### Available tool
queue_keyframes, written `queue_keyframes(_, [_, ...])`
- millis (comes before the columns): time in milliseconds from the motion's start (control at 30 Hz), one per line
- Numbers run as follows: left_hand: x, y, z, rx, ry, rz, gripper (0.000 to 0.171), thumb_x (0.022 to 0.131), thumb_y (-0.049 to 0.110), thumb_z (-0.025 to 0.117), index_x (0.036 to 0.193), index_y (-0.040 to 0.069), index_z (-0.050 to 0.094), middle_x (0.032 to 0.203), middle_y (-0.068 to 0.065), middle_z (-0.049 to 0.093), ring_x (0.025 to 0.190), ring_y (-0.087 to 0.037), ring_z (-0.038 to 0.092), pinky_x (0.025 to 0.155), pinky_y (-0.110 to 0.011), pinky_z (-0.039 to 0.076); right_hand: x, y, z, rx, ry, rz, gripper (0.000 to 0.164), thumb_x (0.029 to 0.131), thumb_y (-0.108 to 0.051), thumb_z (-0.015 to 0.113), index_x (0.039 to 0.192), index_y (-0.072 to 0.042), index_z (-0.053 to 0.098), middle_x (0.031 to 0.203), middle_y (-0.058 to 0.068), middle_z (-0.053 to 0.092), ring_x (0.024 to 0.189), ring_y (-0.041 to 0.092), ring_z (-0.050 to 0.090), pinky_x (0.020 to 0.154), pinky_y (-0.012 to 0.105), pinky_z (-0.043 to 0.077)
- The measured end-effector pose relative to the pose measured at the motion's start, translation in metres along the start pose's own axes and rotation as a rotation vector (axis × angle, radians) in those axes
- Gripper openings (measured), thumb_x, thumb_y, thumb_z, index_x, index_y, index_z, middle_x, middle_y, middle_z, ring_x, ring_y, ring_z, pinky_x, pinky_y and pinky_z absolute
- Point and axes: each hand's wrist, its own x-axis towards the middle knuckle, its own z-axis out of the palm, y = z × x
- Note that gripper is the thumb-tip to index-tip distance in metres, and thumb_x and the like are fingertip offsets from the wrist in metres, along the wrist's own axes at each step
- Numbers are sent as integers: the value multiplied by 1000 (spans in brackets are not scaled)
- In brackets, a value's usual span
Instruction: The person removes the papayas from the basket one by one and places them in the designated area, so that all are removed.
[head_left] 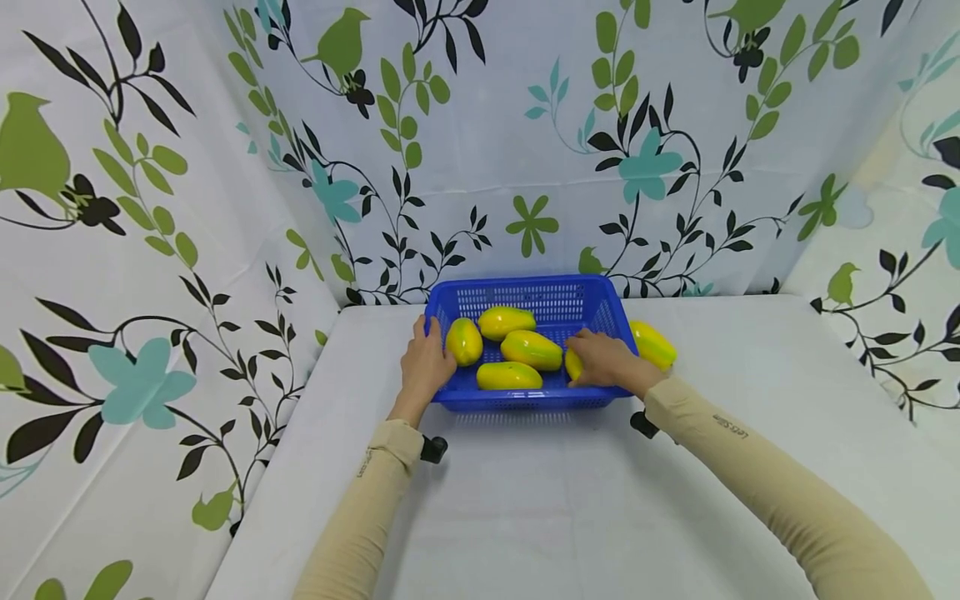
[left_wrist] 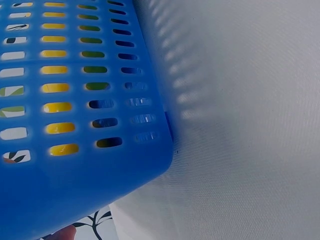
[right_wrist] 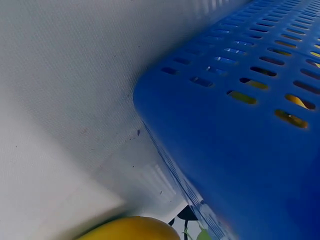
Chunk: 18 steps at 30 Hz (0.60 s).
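Observation:
A blue plastic basket [head_left: 517, 403] with slotted walls stands on the white table and holds several glossy yellow-green mangoes [head_left: 531, 350]. My left hand [head_left: 426, 362] grips the basket's left rim. Only a fingertip [left_wrist: 64, 233] shows below the basket wall in the left wrist view. Over the right front part of the basket, my right hand [head_left: 606, 360] reaches in and holds a mango [head_left: 573, 364], which it mostly covers. Another mango [head_left: 654, 345] lies on the table just outside the right wall; part of it shows low in the right wrist view.
The white-covered table [head_left: 517, 508] extends in front of and beside the basket. Close behind it hangs a patterned curtain [head_left: 480, 192] with leaves and birds, and similar cloth closes off both sides. A dark wrist-camera piece [head_left: 433, 450] sits by the left cuff.

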Motion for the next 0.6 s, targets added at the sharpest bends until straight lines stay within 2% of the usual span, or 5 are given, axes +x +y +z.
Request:
queue_keyframes(233, [0, 0, 0, 11, 8, 6, 66, 91, 11, 58, 149, -7, 33, 155, -28, 25, 112, -49, 56, 84, -62, 51, -2, 1, -2, 19, 44, -15, 78, 81, -41, 79, 140, 1, 51, 142, 25, 47, 126, 48, 47, 100, 65, 38])
queue_keyframes(400, [-1, 1, 0, 7, 6, 3, 66, 91, 11, 58, 149, -7, 33, 155, -28, 25, 113, -49, 55, 86, -62, 50, -3, 2, -4, 54, 127, -30, 83, 77, -46, 80, 139, 1, 52, 138, 23, 50, 123, 44, 50, 100, 62, 41])
queue_keyframes(600, [-1, 2, 0, 9, 12, 6, 66, 90, 11, 58, 149, -7, 34, 154, -29, 27, 113, -49, 55, 87, -63, 50, -7, 1, -19, 97, 197, -33, 86, 76, -49, 80, 142, -2, 50, 140, 20, 48, 124, 40, 50, 102, 59, 41])
